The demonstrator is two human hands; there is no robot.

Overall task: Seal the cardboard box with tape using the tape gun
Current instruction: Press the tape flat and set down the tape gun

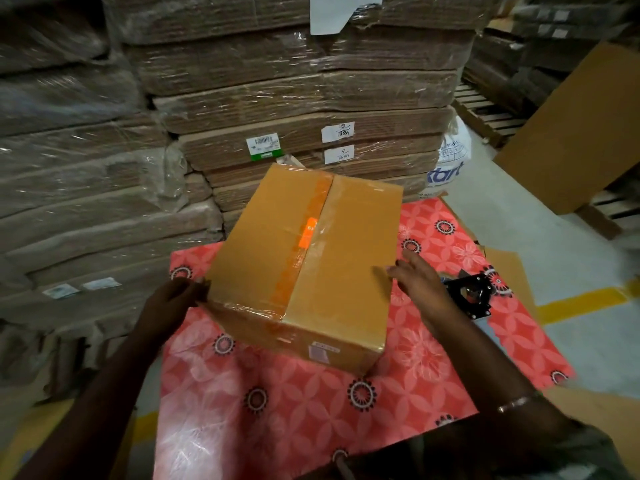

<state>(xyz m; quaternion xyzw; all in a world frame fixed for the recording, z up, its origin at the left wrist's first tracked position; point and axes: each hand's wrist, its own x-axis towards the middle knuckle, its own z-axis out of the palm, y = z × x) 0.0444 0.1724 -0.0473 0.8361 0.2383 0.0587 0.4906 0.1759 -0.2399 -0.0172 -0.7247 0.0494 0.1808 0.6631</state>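
Cardboard box (304,258) sits taped on the red floral cloth (294,410); left hand (173,303) grips its near-left corner, right hand (420,282) rests flat-fingered against the right edge (tape gun (469,294) lies just beside it)

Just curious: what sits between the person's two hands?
In the head view, the taped cardboard box sits between the left hand and right hand.
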